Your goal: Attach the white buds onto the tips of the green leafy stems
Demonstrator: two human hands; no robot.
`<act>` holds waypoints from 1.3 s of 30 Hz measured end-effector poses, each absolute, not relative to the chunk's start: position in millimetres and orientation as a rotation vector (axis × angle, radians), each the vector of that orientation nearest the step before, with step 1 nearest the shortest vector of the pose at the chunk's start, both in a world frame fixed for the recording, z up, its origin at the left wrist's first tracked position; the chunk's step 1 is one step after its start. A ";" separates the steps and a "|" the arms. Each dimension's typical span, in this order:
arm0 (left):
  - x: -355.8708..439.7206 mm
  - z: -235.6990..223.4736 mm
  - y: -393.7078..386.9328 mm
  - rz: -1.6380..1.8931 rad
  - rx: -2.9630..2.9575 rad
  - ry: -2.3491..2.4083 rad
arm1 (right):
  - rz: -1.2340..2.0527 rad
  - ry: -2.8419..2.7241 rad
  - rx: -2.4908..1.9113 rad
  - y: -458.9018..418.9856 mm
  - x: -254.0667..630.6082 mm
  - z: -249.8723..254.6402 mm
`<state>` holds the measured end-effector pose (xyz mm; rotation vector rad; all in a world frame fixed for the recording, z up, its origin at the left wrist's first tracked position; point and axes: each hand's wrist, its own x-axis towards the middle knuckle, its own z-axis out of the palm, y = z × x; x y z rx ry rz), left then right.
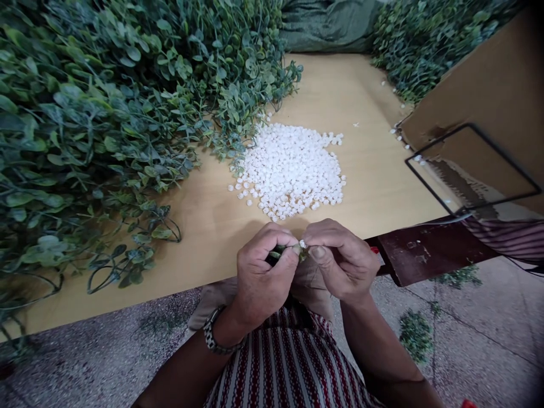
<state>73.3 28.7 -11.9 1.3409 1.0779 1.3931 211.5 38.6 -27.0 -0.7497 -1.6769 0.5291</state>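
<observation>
Both my hands meet just in front of the table's near edge, above my lap. My left hand (261, 272) is closed around a short green plant stem (278, 253) whose tip pokes out between the fingers. My right hand (340, 258) pinches a small white bead (302, 244) against that stem tip. A heap of many small white beads (293, 170) lies on the pale wooden table (374, 187) right behind my hands. A watch sits on my left wrist.
A big pile of artificial green leafy sprigs (93, 124) covers the table's left half. More greenery (420, 39) lies at the back right beside a cardboard box (488, 96) with a black wire frame. Loose sprigs lie on the speckled floor (459, 340).
</observation>
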 end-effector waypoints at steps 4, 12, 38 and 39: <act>72.5 -10.7 29.0 1.384 1.346 1.063 | 0.573 -1.665 -0.764 37.4 213.4 -29.2; 73.5 -12.7 29.5 1.404 1.343 1.036 | 0.499 -1.718 -0.821 33.5 213.8 -23.0; 74.1 -12.8 25.2 1.356 1.383 1.110 | 0.608 -1.701 -0.859 30.3 214.4 -24.2; 74.3 -12.5 25.3 1.354 1.375 1.108 | 0.595 -1.714 -0.861 30.4 214.4 -23.2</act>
